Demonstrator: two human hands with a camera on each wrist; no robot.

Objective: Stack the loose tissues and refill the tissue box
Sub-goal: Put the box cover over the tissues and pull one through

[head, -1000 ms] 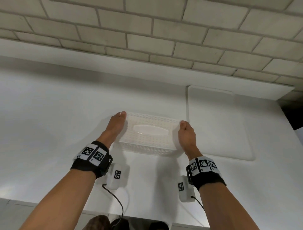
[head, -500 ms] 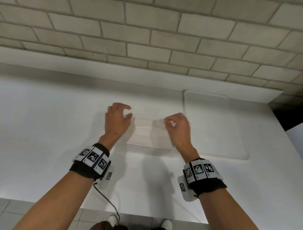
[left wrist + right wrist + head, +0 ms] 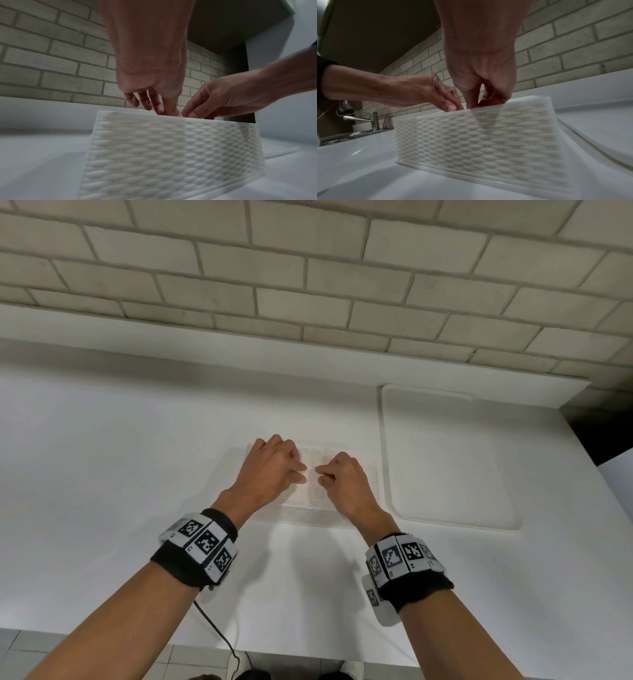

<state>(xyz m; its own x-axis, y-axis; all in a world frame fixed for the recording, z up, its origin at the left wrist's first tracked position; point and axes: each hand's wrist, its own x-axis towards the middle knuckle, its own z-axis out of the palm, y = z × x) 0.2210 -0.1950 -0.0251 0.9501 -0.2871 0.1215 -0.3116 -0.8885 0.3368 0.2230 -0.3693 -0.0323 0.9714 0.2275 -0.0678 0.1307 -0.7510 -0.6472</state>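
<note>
A white tissue box (image 3: 308,510) with a woven pattern stands on the white counter (image 3: 120,474). The left wrist view shows its side wall (image 3: 171,155), and so does the right wrist view (image 3: 479,135). Both hands are over the middle of its top, fingers bent downward. My left hand (image 3: 294,470) (image 3: 164,112) (image 3: 453,107) and my right hand (image 3: 323,474) (image 3: 476,104) (image 3: 190,115) almost meet there. Their fingertips dip behind the box's top rim, where the slot is. No tissue shows in any view, so what the fingertips touch is hidden.
A flat white tray (image 3: 445,460) lies just right of the box. A brick wall (image 3: 308,285) with a low white ledge runs behind. A chrome tap (image 3: 373,120) stands far to the left. The counter's front edge (image 3: 308,652) is near my body.
My hands let go of the box's two ends, rose above it, then came together over the middle of its top. The box has stayed where it was.
</note>
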